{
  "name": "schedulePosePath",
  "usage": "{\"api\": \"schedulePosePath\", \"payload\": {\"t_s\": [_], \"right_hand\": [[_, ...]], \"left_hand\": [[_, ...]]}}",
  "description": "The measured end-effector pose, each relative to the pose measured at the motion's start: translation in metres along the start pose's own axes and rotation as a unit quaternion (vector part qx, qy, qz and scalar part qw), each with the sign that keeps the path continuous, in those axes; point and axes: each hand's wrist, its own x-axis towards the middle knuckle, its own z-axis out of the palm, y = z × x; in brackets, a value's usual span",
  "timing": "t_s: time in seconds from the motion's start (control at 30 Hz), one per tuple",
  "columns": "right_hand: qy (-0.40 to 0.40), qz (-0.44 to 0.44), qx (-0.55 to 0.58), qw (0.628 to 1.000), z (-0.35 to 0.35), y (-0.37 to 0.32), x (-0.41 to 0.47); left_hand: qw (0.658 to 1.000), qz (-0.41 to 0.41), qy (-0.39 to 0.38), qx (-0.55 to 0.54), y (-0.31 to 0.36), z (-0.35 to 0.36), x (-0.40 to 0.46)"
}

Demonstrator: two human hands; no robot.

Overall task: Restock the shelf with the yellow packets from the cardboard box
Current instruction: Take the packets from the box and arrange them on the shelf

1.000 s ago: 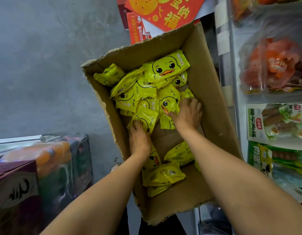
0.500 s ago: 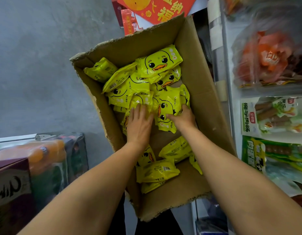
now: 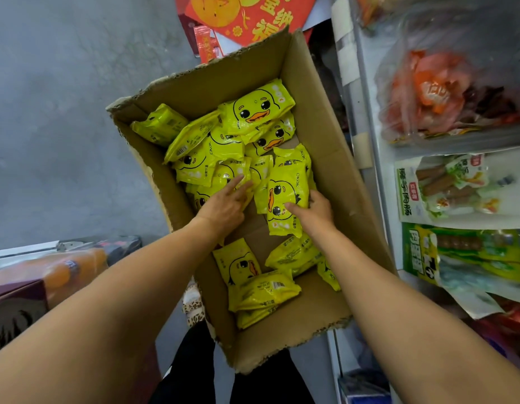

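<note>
An open cardboard box (image 3: pixel 340 182) holds several yellow duck-face packets piled toward its far end, with a few more near its near end (image 3: pixel 261 290). My right hand (image 3: pixel 315 212) grips one packet (image 3: pixel 285 196) standing on its side, thumb across its front and fingers behind it. My left hand (image 3: pixel 226 204) rests with straight fingers on the packets at the left of the pile (image 3: pixel 215 161). The shelf (image 3: pixel 366 147) stands along the right of the box.
The shelf on the right carries bagged snacks, an orange-red bag (image 3: pixel 436 91) and sausage packs (image 3: pixel 448 188). Red printed cartons (image 3: pixel 247 16) lie beyond the box. Wrapped orange drink bottles (image 3: pixel 57 269) and a dark carton sit at the lower left. Grey floor on the left.
My right hand has closed round one packet and tipped it up on its side. My left hand has slid a little left onto the pile, fingers stretched out.
</note>
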Motion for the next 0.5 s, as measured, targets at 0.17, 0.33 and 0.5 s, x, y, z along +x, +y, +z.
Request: {"api": "schedulePosePath", "payload": {"t_s": [0.17, 0.33, 0.5], "right_hand": [[-0.003, -0.006, 0.009, 1.0, -0.003, 0.018, 0.0], [0.019, -0.035, 0.023, 0.999, -0.022, -0.003, -0.044], [0.078, -0.084, 0.047, 0.992, -0.046, -0.008, -0.094]], "left_hand": [[0.997, -0.01, 0.021, -0.074, -0.008, -0.016, -0.014], [0.953, -0.042, 0.047, -0.295, -0.017, -0.053, -0.037], [0.796, -0.082, 0.124, -0.587, -0.016, -0.069, -0.079]]}}
